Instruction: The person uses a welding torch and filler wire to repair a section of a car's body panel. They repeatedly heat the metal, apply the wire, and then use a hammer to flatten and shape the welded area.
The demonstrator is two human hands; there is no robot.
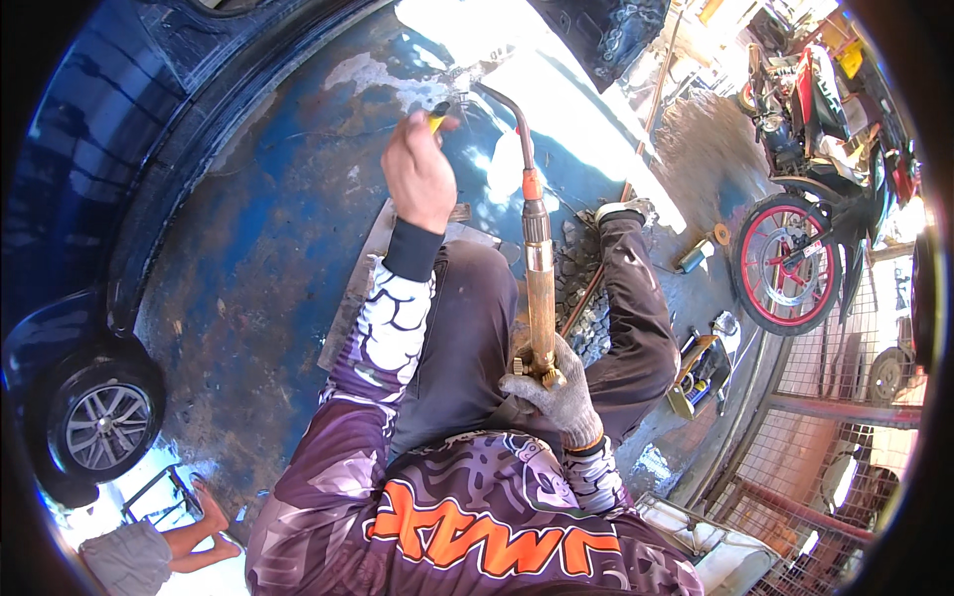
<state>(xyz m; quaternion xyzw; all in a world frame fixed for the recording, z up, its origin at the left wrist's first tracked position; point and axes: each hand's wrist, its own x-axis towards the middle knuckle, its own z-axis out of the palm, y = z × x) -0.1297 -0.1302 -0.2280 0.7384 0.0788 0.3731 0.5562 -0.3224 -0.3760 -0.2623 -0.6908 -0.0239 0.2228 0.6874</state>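
My bare left hand (pixel 419 179) is raised in front of my left knee, its fingers closed around a small yellow and black lighter (pixel 437 116). In my right hand (pixel 564 397), which wears a grey knit glove, is a brass gas torch (pixel 539 288) gripped near its valve knobs. The torch points away from me, and its thin bent neck curves left at the far end. Its tip is a little beyond the lighter, apart from it. No flame can be made out against the bright glare.
A dark blue car (pixel 60 238) stands on the left, and a motorcycle with a red-rimmed wheel (pixel 790 263) on the right. Near my right leg are loose gravel (pixel 589 336), a small can (pixel 696 255) and a toolbox (pixel 699 377). Another person's legs (pixel 204 526) show at lower left.
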